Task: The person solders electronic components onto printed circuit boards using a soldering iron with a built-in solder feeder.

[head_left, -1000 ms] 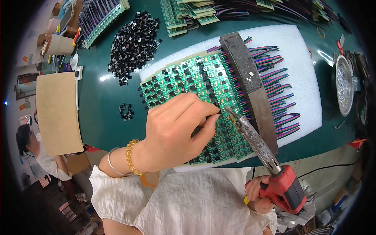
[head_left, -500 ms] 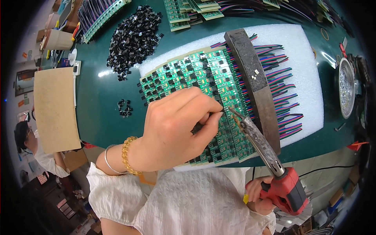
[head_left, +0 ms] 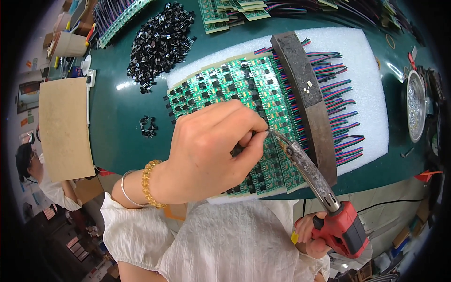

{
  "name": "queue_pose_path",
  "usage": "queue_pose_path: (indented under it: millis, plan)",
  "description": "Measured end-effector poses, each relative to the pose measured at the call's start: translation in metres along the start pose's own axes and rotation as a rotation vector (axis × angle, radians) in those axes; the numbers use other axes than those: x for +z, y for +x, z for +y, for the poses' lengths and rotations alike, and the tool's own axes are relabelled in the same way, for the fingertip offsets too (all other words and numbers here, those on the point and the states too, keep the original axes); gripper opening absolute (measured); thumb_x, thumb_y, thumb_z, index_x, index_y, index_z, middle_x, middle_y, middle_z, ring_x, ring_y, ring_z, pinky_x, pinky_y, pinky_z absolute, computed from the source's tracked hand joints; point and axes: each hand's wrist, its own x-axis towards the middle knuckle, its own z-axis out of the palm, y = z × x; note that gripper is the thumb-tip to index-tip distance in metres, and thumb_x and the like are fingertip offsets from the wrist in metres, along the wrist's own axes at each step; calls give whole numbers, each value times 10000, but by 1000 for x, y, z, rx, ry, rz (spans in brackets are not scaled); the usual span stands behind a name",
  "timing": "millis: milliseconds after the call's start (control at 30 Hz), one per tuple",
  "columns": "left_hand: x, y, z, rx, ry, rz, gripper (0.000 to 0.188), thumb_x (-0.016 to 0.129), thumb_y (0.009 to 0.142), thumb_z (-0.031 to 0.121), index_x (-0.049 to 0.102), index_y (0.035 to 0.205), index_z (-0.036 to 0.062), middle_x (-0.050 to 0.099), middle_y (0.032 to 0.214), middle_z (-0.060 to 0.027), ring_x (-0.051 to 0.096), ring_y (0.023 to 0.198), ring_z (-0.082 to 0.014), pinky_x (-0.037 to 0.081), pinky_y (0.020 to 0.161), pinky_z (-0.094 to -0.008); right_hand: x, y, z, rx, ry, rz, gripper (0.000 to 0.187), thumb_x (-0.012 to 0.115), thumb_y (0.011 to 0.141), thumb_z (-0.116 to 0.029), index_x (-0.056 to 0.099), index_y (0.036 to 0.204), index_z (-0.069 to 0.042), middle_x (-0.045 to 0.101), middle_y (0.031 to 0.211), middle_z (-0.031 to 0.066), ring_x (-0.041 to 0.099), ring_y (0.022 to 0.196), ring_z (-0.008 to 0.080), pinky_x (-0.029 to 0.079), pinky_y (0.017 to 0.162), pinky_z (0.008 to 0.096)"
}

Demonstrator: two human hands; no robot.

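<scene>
My left hand (head_left: 211, 152) is over the green circuit boards (head_left: 272, 101), thumb and forefinger pinched at one board's surface. Part of a small black component shows in its curled fingers; the pinch itself hides most of what it grips. In my right hand (head_left: 311, 235) is a red and black pistol-grip soldering iron (head_left: 345, 230). The iron's tip meets the board right beside my left fingertips. Rows of small black components sit on the overlapping boards, which lie on a white foam sheet (head_left: 366, 94). A dark metal bar (head_left: 305, 103) rests across their wires (head_left: 345, 120).
Left of the boards lie a big heap of black components (head_left: 159, 44) and a small cluster of them (head_left: 148, 127). More boards (head_left: 213, 16) are stacked at the back. A round metal dish (head_left: 415, 105) stands at right, a cardboard sheet (head_left: 65, 129) at left. Another person (head_left: 33, 162) sits far left.
The iron's tip has moved slightly left, closer to my left fingertips. My left hand keeps its pinch at nearly the same spot. The whole view has shifted a little.
</scene>
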Motion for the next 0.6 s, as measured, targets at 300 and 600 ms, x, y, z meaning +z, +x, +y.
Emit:
queue_pose_path:
  millis: [300, 600]
  plan:
    - [0, 2, 1, 6, 0, 0, 162, 732, 713, -57, 688, 841, 32, 558, 640, -4, 433, 506, -70, 317, 448, -223, -2, 7, -3, -37, 53, -51, 752, 643, 839, -594, 424, 1275, -22, 495, 539, -27, 502, 443, 132, 425, 487, 288]
    - [0, 1, 1, 9, -14, 11, 149, 730, 719, -54, 682, 833, 30, 551, 637, -8, 434, 503, -75, 317, 447, -229, 12, 13, -4, -95, 78, 63, 696, 653, 877, -530, 398, 1243, 5, 489, 527, -16, 497, 421, 140, 421, 454, 279]
